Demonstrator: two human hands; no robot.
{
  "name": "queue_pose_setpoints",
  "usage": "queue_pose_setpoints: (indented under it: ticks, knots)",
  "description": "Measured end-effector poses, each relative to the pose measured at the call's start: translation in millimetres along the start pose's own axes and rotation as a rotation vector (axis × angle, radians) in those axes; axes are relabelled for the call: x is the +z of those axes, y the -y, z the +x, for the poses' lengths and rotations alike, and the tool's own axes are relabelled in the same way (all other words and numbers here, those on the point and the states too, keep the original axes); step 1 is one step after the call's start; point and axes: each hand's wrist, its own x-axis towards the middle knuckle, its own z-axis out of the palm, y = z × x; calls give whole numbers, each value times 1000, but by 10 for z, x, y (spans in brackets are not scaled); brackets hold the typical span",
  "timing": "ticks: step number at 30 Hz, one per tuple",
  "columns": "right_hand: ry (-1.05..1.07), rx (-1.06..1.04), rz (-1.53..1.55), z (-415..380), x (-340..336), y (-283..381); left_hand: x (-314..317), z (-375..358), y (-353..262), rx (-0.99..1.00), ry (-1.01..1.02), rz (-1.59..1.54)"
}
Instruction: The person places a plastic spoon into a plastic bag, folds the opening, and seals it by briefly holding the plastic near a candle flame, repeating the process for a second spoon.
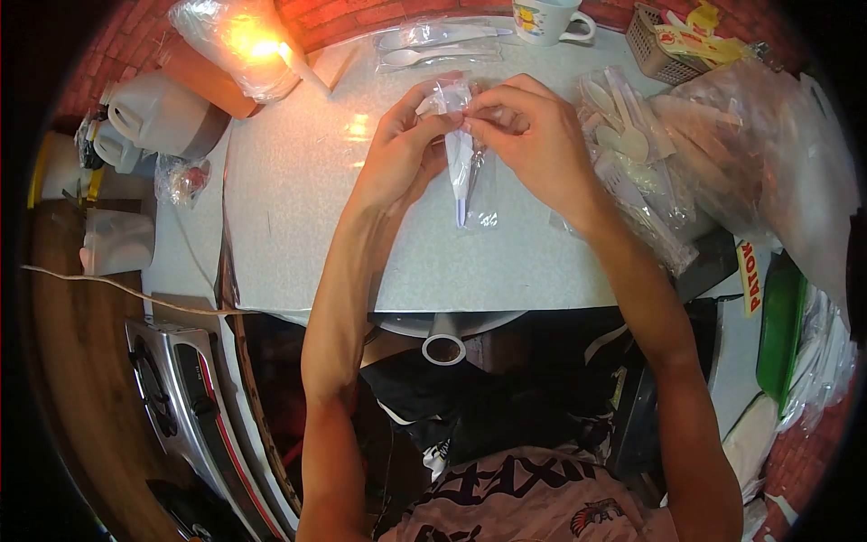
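Observation:
Both hands meet above the white tabletop [289, 226], near its far side. Between them hangs a clear plastic packet [461, 172] with white contents, tapering down to a narrow pale tip; it looks like wrapped plastic cutlery with a napkin. My left hand [411, 135] is closed on the packet's upper left side, thumb across it. My right hand [533, 122] pinches the upper part from the right, its fingertips against the left thumb. Just beyond the hands lie wrapped plastic cutlery packets [442, 57], one showing a white spoon.
Wrapped white spoons and forks [623, 135] lie at right beside a large plastic bag [750, 154]. A mug [542, 23] and a woven basket [664, 59] stand at the back. A bright flame-like glow [262, 45], jugs [167, 113] and a stove [194, 388] are at left.

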Motion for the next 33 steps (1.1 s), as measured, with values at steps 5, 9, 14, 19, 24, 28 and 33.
queue_pose_setpoints:
  ticks: [5,9,14,19,24,28,33]
  knots:
    - [-25,-23,-88,-11,14,22,-4,18,56,65,4,-29]
    - [-33,-31,-125,-27,32,61,13,17,43,109,6,4]
    - [-61,-3,-115,-10,30,58,28,-13,8,99,-27,131]
    - [14,173,256,40,12,-115,25,10,39,158,10,53]
    - [245,344,443,70,-78,-6,11,-5,22,171,79,121]
    - [285,302,529,74,-68,-53,45,-23,-38,165,147,90]
    - [369,328,461,76,-90,-34,27,-20,-73,82,20,126]
